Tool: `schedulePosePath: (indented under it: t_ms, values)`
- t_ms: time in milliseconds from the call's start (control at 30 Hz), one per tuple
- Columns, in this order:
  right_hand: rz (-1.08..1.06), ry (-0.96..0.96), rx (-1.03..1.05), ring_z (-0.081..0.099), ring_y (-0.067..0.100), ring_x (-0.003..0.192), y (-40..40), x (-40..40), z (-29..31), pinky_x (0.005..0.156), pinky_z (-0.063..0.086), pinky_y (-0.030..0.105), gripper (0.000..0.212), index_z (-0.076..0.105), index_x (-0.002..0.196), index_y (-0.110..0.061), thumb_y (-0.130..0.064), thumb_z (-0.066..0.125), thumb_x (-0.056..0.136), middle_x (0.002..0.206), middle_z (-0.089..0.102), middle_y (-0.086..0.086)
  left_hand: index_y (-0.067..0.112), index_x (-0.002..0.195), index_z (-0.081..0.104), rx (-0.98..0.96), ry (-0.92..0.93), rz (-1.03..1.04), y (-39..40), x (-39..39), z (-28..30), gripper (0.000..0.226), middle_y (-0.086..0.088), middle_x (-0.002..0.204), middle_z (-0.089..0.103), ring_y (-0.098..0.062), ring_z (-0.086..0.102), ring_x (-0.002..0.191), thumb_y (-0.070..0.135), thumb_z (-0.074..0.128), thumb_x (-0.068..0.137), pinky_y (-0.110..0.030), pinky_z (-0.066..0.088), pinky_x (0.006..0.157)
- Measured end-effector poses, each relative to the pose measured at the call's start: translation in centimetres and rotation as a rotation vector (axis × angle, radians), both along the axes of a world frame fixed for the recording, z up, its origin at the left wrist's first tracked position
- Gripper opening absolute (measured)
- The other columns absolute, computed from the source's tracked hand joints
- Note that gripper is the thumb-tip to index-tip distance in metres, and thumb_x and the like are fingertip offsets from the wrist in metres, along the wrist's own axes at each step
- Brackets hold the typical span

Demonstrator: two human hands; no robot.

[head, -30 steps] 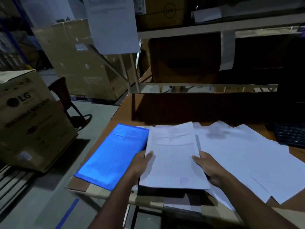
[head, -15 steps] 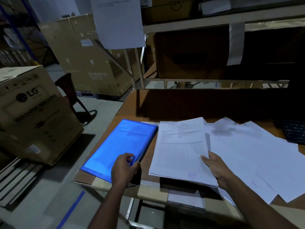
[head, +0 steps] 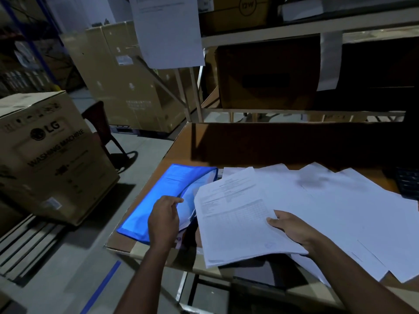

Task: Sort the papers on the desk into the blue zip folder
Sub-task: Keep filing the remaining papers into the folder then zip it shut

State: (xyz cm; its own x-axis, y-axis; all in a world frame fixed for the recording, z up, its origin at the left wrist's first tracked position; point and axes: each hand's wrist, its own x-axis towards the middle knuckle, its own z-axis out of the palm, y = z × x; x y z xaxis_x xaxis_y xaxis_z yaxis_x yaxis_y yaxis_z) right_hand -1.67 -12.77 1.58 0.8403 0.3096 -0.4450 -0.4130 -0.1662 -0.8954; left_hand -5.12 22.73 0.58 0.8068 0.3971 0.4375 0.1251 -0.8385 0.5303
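The blue zip folder (head: 149, 207) lies on the left part of the brown desk (head: 249, 150). My left hand (head: 164, 219) pinches the folder's top flap at its right edge and lifts it, so the folder gapes open toward the right. My right hand (head: 292, 230) grips a stack of printed papers (head: 233, 220) by its right side, thumb on top. The stack is tilted, with its left edge next to the folder's opening. More loose white sheets (head: 353, 207) lie spread over the desk to the right.
A dark keyboard (head: 408, 186) sits at the desk's right edge. An LG washing machine box (head: 52, 155) stands on the floor to the left, a chair (head: 102, 128) behind it. Shelving with cartons and a hanging sheet (head: 167, 30) rises behind the desk.
My left hand let go of the paper stack, moved left onto the folder and lifted its flap open. My right hand swung the stack toward the folder's opening.
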Motion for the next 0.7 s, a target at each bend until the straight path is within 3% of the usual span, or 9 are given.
schedulePosePath:
  t_ms: [100, 200, 300, 367, 467, 567, 700]
  values:
    - [-0.005, 0.014, 0.012, 0.072, 0.032, 0.100, 1.5, 0.6, 0.3, 0.080, 0.058, 0.039, 0.023, 0.066, 0.121, -0.011, -0.018, 0.054, 0.102, 0.113, 0.074, 0.008, 0.021, 0.117, 0.074, 0.045, 0.009, -0.051, 0.4, -0.1, 0.1, 0.030, 0.004, 0.116, 0.071, -0.020, 0.064, 0.110, 0.005, 0.058, 0.097, -0.040, 0.056, 0.084]
    - [-0.066, -0.015, 0.008, 0.069, 0.030, 0.100, 3.5, 0.9, 1.0, 0.078, 0.057, 0.037, 0.021, 0.064, 0.119, -0.010, -0.017, 0.051, 0.104, 0.113, 0.071, 0.008, 0.019, 0.121, 0.074, 0.045, -0.021, -0.138, 1.1, -0.4, -0.3, 0.032, 0.003, 0.115, 0.070, -0.020, 0.064, 0.108, 0.003, 0.062, 0.095, -0.039, 0.056, 0.083]
    - [-0.207, -0.024, 0.069, 0.067, 0.026, 0.094, 5.5, 1.1, 1.2, 0.066, 0.054, 0.033, 0.019, 0.060, 0.119, -0.012, -0.015, 0.048, 0.105, 0.107, 0.069, 0.005, 0.026, 0.124, 0.072, -0.153, 0.034, -0.313, 1.2, -1.4, -0.4, 0.053, 0.010, 0.117, 0.067, -0.010, 0.063, 0.104, -0.005, 0.075, 0.081, -0.027, 0.054, 0.081]
    - [-0.306, -0.065, 0.065, 0.067, 0.027, 0.095, 6.8, 1.1, 0.8, 0.073, 0.058, 0.038, 0.021, 0.059, 0.121, -0.015, -0.014, 0.045, 0.105, 0.107, 0.068, 0.005, 0.033, 0.125, 0.069, -0.291, 0.116, -0.388, 1.2, -2.2, -0.1, 0.062, 0.018, 0.123, 0.064, -0.002, 0.062, 0.107, -0.006, 0.078, 0.078, -0.015, 0.052, 0.081]
    - [-0.386, -0.160, -0.002, 0.065, 0.028, 0.099, 8.2, 1.1, -0.4, 0.088, 0.056, 0.042, 0.027, 0.060, 0.126, -0.013, -0.014, 0.043, 0.105, 0.111, 0.067, 0.007, 0.035, 0.128, 0.068, -0.352, 0.187, -0.403, 1.5, -3.0, 0.5, 0.066, 0.020, 0.132, 0.063, 0.003, 0.059, 0.119, -0.010, 0.066, 0.080, -0.007, 0.048, 0.085]
    - [-0.425, -0.229, -0.039, 0.063, 0.018, 0.088, 8.9, 0.6, -1.1, 0.078, 0.049, 0.031, 0.025, 0.060, 0.123, -0.014, -0.015, 0.042, 0.106, 0.107, 0.065, 0.006, 0.039, 0.125, 0.068, -0.386, 0.214, -0.394, 2.0, -3.5, 1.5, 0.065, 0.020, 0.134, 0.063, 0.007, 0.057, 0.122, -0.010, 0.059, 0.082, -0.008, 0.049, 0.088]
    - [-0.441, -0.304, -0.078, 0.064, 0.021, 0.088, 9.4, 0.3, -1.5, 0.077, 0.051, 0.034, 0.021, 0.062, 0.111, -0.016, -0.014, 0.041, 0.106, 0.104, 0.068, 0.007, 0.033, 0.126, 0.072, -0.337, 0.210, -0.362, 2.1, -4.0, 2.3, 0.060, 0.018, 0.135, 0.063, 0.004, 0.058, 0.124, -0.006, 0.058, 0.083, -0.011, 0.050, 0.093]
